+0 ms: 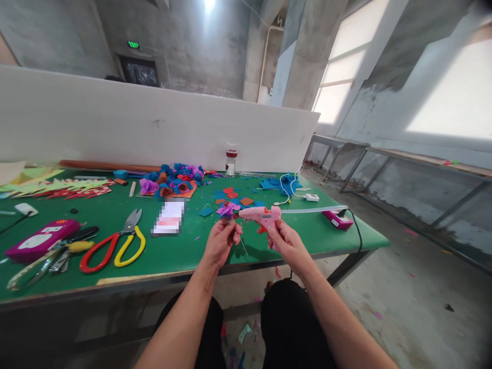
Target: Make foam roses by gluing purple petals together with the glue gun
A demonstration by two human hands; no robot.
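Note:
My right hand (283,242) is wrapped round the handle of a pink hot glue gun (265,215), and a long pale glue stick (307,210) sticks out of its back. The gun's nozzle points left at a purple paper flower (227,208). Pinched in my left hand (223,241), the flower is held just above the green table, with a thin wire stem hanging below the fingers. Whether the nozzle touches the flower I cannot tell. Blue, red and orange paper pieces (246,201) lie just behind my hands.
Finished paper flowers (172,179) are heaped at the back, near a red-lidded jar (231,163). Scissors (115,243) with red and yellow handles, pliers (42,264) and a magenta box (44,239) lie on the left. A magenta power socket (338,219) sits at the right edge.

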